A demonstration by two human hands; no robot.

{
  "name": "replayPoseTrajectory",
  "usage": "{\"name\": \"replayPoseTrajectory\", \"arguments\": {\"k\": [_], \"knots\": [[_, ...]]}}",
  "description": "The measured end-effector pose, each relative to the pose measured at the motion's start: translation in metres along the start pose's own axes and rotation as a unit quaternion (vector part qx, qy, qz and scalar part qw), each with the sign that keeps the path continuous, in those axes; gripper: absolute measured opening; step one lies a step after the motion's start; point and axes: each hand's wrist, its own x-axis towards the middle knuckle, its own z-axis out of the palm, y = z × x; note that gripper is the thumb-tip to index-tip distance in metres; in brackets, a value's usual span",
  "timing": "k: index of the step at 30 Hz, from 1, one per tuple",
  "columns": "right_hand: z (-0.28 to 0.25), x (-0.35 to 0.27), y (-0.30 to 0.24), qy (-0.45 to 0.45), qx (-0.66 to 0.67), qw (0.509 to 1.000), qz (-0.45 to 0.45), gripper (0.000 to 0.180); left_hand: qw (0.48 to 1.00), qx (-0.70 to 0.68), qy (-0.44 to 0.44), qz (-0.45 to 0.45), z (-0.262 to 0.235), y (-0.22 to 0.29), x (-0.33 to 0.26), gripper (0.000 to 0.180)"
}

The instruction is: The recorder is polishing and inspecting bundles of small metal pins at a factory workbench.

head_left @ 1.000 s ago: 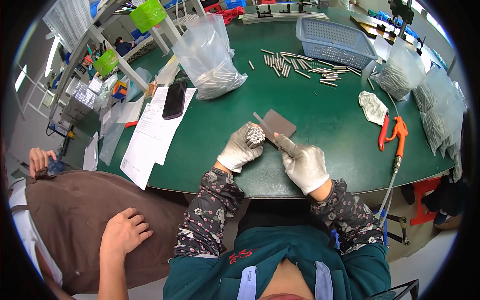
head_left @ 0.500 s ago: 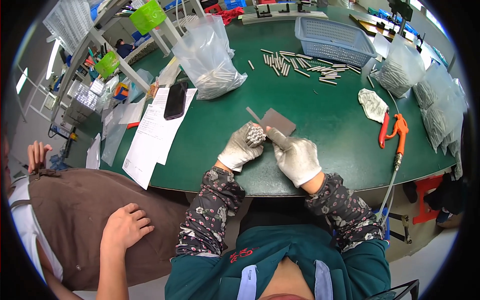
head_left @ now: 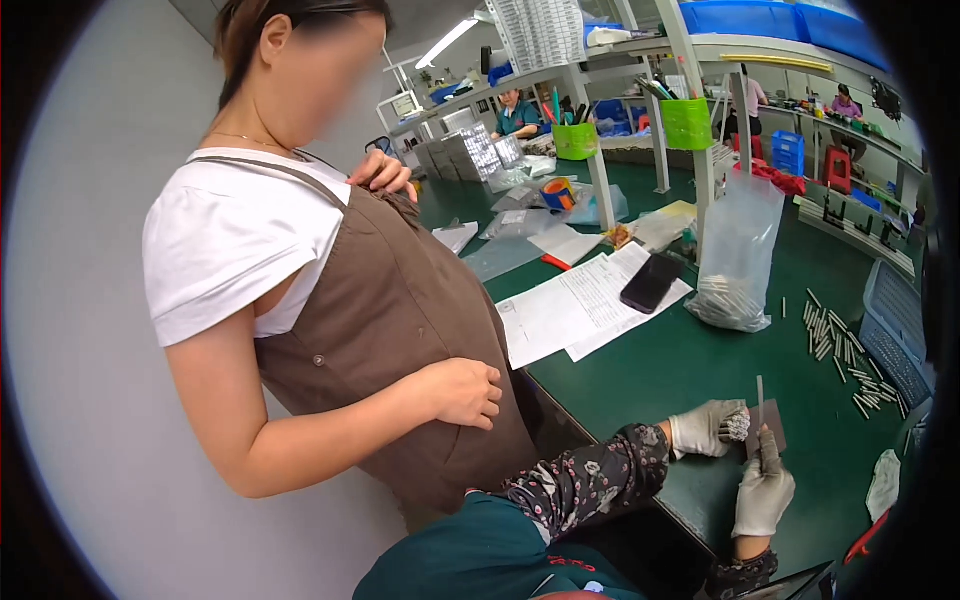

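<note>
My left hand (head_left: 700, 430), in a pale work glove, is closed around a bundle of short metal pins (head_left: 737, 425), whose round ends face right. Close to its right, my gloved right hand (head_left: 764, 498) pinches the lower end of a thin grey strip (head_left: 760, 394). The strip points away from me and overlaps a flat brown-grey plate (head_left: 778, 424) on the green table. Loose metal pins (head_left: 832, 340) lie scattered beyond my hands to the right.
A person in a brown apron (head_left: 400, 310) stands close at my left. On the green table (head_left: 620, 385) are papers (head_left: 550, 315), a black phone (head_left: 652, 283) and a clear bag of pins (head_left: 735, 280). A blue basket (head_left: 895, 320), white cloth (head_left: 884, 487) and red-handled tool (head_left: 866, 538) are at right.
The view has swung left and up, bringing the person beside me fully into sight, so my hands appear farther right. The bundle stays in my left hand.
</note>
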Motion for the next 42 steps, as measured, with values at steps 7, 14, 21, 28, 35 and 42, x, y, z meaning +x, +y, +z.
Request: {"name": "replayPoseTrajectory", "arguments": {"k": [7, 14, 21, 28, 35, 42], "knots": [[-0.007, -0.007, -0.001, -0.039, 0.019, 0.999, 0.033, 0.038, 1.0, -0.014, -0.005, -0.014, -0.003, -0.003, 0.008, 0.041], [0.0, 0.001, -0.002, -0.06, -0.059, 0.996, 0.014, 0.042, 1.0, 0.002, 0.016, 0.007, -0.002, -0.004, 0.005, 0.043], [-0.008, -0.022, -0.017, -0.065, -0.065, 0.995, 0.023, 0.045, 0.995, -0.092, 0.015, -0.02, 0.001, 0.0, 0.008, 0.042], [0.003, 0.0, -0.003, -0.01, -0.105, 0.994, -0.039, 0.047, 1.0, -0.007, 0.02, -0.014, -0.001, -0.005, 0.012, 0.048], [-0.024, -0.003, -0.081, -0.088, 0.143, 0.978, -0.127, 0.046, 0.981, -0.191, 0.014, -0.023, 0.004, -0.019, 0.011, 0.037], [0.001, 0.026, -0.176, -0.285, 0.22, 0.878, -0.315, 0.045, 0.996, 0.06, 0.033, -0.05, -0.023, -0.02, -0.01, 0.033]]}}
